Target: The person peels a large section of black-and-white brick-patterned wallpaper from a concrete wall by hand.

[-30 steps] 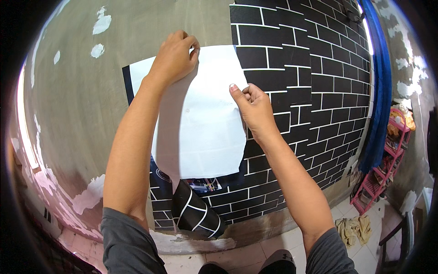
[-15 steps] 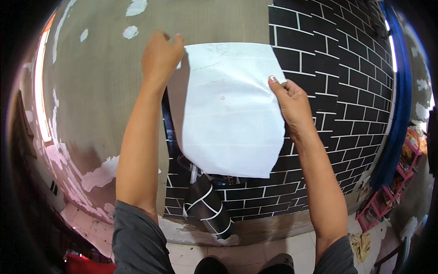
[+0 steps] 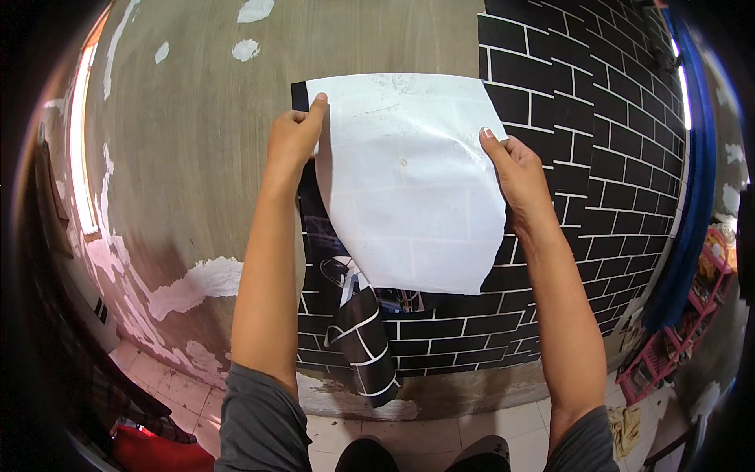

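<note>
A wallpaper sheet (image 3: 409, 189), its white side toward me, is spread between my hands in front of the wall. Its surface is creased near the right edge, and the lower right edge is uneven. My left hand (image 3: 297, 141) pinches the upper left edge, where a dark strip shows. At the right edge my right hand (image 3: 521, 175) grips it, thumb on the white face. Below hangs a wallpaper roll (image 3: 368, 354) with black bricks and white lines. How the sheet joins the roll is partly hidden.
Black brick-pattern wallpaper (image 3: 621, 157) covers the wall at right. Bare grey-brown wall (image 3: 189, 157) with white patches lies left. A blue curtain (image 3: 692, 204) hangs at far right above a pink rack (image 3: 657, 374). Yellowish cloth (image 3: 627, 431) and something red (image 3: 157, 450) lie low down.
My left hand has moved down and right and now has its thumb on the sheet's left edge. A dark strip appears there. The view has shifted slightly; my right hand keeps its grip.
</note>
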### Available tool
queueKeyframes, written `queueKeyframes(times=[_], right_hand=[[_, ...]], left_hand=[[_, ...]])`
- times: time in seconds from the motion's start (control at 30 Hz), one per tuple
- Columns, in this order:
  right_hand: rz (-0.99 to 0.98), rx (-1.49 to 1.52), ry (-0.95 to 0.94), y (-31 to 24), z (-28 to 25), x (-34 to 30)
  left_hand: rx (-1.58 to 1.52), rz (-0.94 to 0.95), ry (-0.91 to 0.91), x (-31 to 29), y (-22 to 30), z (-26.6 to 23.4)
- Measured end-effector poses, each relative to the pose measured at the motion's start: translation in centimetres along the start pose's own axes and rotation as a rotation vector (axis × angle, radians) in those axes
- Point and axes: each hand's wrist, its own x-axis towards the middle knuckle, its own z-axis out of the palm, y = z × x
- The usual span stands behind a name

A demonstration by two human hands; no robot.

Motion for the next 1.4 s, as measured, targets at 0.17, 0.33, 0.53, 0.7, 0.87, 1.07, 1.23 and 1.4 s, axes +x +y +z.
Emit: queueKeyframes(times=[0.17, 0.33, 0.53, 0.7, 0.87, 1.07, 1.23, 1.4], right_hand=[[0.008, 0.051, -0.013, -0.6, 0.2, -0.3], [0.020, 0.098, -0.022, -0.4, 0.1, -0.4], [0.017, 0.096, -0.003, -0.7, 0.5, -1.0], [0.011, 0.051, 0.000, 0.2, 0.1, -0.4], [0.019, 0.092, -0.013, 0.8, -0.2, -0.4], [0.008, 0.034, -0.024, 1.1, -1.2, -0.2], [0.006, 0.060, -0.065, 1.9, -1.6, 0.2], [-0.049, 0.043, -0.081, 3.0, -1.8, 1.3]], left_hand=[[-0.220, -0.011, -0.009, 1.1, -1.1, 0.1], [-0.326, 0.074, 0.054, -0.3, -0.5, 0.8], [-0.323, 0.131, 0.074, -0.8, -0.1, 0.5], [-0.242, 0.142, 0.131, -1.8, 0.1, 0.7], [-0.238, 0.221, 0.174, -1.9, -0.8, 1.1], [-0.254, 0.249, 0.237, -3.5, -0.7, 1.4], [-0.021, 0.266, 0.270, -3.3, -2.0, 1.2], [0.484, 0.359, 0.504, -3.2, 0.7, -0.4]])
